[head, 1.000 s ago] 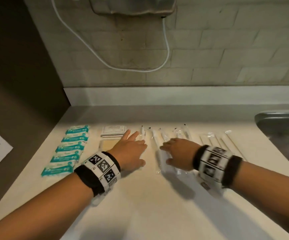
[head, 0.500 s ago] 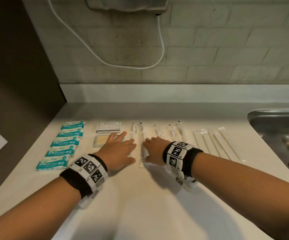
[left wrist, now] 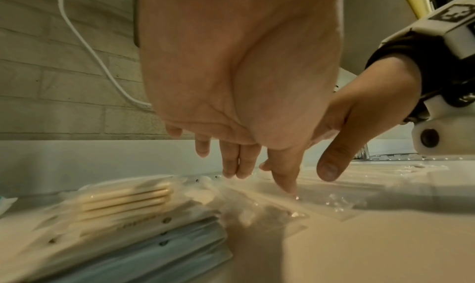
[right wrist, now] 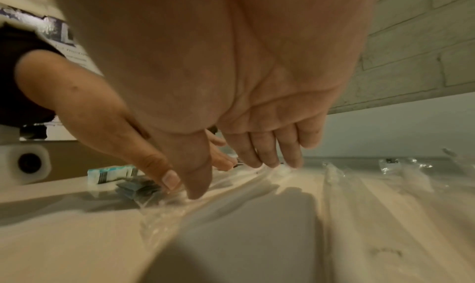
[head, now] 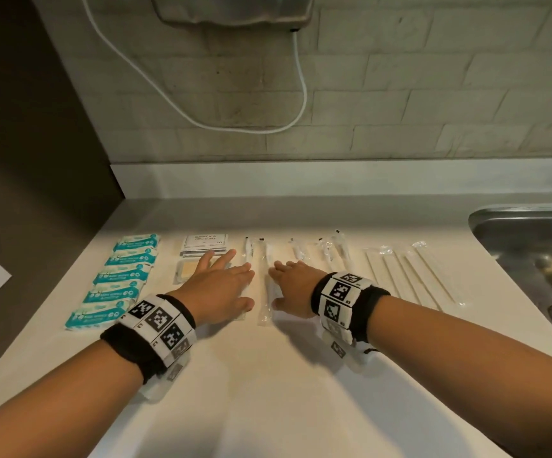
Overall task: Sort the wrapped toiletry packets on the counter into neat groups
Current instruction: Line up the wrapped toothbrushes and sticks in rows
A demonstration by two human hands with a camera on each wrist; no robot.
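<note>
A: Entry, clear-wrapped toothbrush packets [head: 264,282]. Location?

B: Middle of the worktop [head: 301,375], lying lengthwise. One packet sits in the gap between the two hands; a second lies partly under the left hand [head: 217,290]. More clear-wrapped packets [head: 332,251] lie just to the right, then the long stick packets [head: 410,276] toward the sink [head: 532,246]. Teal wipe packets [head: 119,279] form a column at far left, with the shampoo sachets [head: 205,244] and a flat tan packet [head: 187,269] between.

A: Handling estimate?

B: Judged light and slim. The film looks slick and crinkly, so it likely slides easily over the smooth worktop and may skid or rotate if pushed off-centre. The brush inside should be stiff; the loose film ends are floppy. Best pressed or nudged along the long side at mid-length, or pinched across the handle if lifting.

A: Left fingers [left wrist: 231,165]?

B: Straight, slightly spread, palm down. Tips touch the wrap; the thumb presses on the film. Nothing is gripped.

A: Right hand [head: 296,289]?

B: Also flat and unclenched. The right wrist view shows its fingers [right wrist: 259,153] extended with tips on the film and the thumb down at the packet's edge. Holds nothing, only touches.

A: Risk?

B: Neighbouring packets lie close; a sideways push could disturb them.
</note>
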